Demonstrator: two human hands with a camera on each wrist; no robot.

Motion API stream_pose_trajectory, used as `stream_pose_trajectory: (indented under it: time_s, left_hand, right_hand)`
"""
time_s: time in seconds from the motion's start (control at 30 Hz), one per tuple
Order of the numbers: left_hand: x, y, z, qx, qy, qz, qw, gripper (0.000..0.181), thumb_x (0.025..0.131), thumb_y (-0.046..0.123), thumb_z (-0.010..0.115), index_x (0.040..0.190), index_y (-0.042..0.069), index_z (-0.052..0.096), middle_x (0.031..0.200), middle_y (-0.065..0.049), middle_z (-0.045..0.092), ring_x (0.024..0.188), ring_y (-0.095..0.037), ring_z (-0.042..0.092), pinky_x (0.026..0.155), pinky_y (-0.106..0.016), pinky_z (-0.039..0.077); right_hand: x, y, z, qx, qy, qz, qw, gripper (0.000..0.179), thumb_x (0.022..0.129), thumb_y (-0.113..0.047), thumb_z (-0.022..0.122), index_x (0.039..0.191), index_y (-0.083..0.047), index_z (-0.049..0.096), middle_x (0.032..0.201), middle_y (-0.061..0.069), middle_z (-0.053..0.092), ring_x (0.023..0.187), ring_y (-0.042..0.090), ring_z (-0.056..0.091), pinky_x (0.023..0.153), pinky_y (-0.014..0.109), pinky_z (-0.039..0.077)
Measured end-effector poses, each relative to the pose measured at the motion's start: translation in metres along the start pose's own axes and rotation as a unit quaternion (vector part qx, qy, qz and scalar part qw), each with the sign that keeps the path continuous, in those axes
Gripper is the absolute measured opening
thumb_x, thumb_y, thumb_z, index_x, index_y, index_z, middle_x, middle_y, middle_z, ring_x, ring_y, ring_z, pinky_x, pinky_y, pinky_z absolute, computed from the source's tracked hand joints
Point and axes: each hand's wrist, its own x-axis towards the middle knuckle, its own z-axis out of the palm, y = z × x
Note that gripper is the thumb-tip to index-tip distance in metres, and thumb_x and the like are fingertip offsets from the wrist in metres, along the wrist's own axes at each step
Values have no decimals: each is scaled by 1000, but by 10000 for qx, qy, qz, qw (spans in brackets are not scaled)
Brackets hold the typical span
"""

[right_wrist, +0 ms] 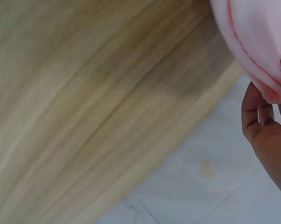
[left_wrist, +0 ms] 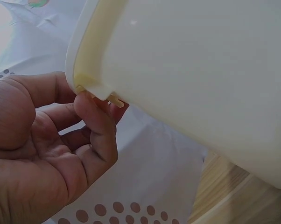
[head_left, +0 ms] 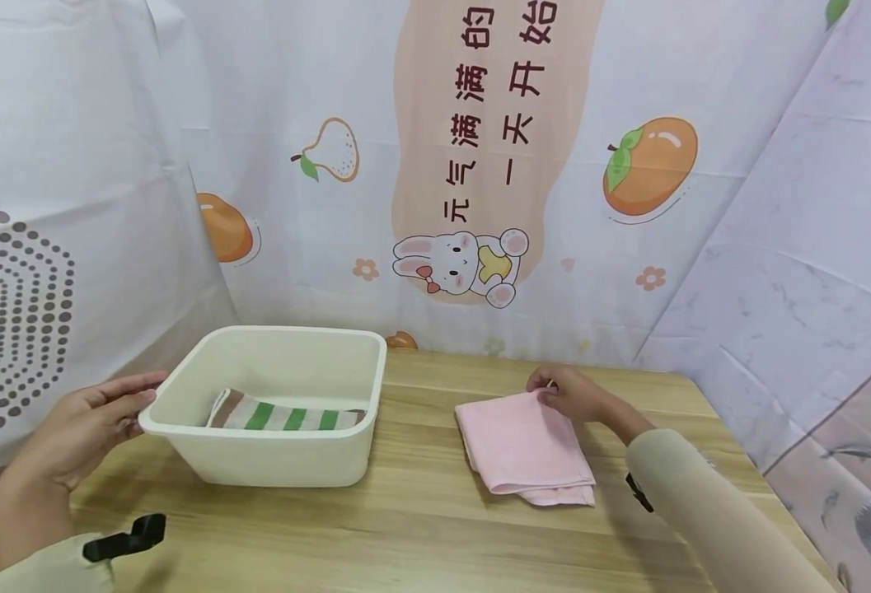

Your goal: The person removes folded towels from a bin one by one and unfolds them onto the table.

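A cream plastic basin [head_left: 272, 457] stands on the left of the table, with a folded striped cloth [head_left: 279, 416] in green, brown and off-white lying inside. My left hand [head_left: 82, 428] grips the basin's left rim; in the left wrist view the thumb and curled fingers [left_wrist: 101, 126] pinch the rim's edge. To the right lies a folded pink towel [head_left: 527, 445], its near edge showing several layers. My right hand [head_left: 572, 395] pinches the towel's far right corner, and the right wrist view shows that corner of the pink towel [right_wrist: 259, 46] between thumb and fingers.
The wooden table [head_left: 420, 527] reaches back to a printed curtain [head_left: 272, 74] with fruit, a rabbit and lettering. A dotted white cloth [head_left: 49, 165] hangs at the left, and a marbled sheet [head_left: 798, 288] at the right.
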Motion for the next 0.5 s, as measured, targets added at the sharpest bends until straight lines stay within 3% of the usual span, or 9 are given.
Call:
stream_pose_trajectory:
  time_s: [0.2,0.27,0.5]
  left_hand:
    - [-1,5,1,430,167,-98,9989,25,104,11,60,120,24,73,111,16,72,90,-5,67,71,-21,56]
    - [-2,7,2,767,296,-98,9966,23,104,14,61,120,27,72,111,19,71,89,-4,66,69,-21,56]
    - [-2,24,11,2128,607,7,9752,21,105,25,60,122,37,62,112,35,63,87,-1,61,65,-22,53]
  right_hand:
    - [1,10,8,183,-72,185,9996,17,95,7,61,105,-3,70,98,8,70,92,19,62,80,37,53]
    - [2,12,10,143,-104,266,9995,16,95,6,61,105,-3,70,98,7,70,91,18,61,80,37,52]
    - [3,13,12,49,-128,390,9991,17,96,6,59,107,-1,69,100,10,70,95,21,63,85,44,53]
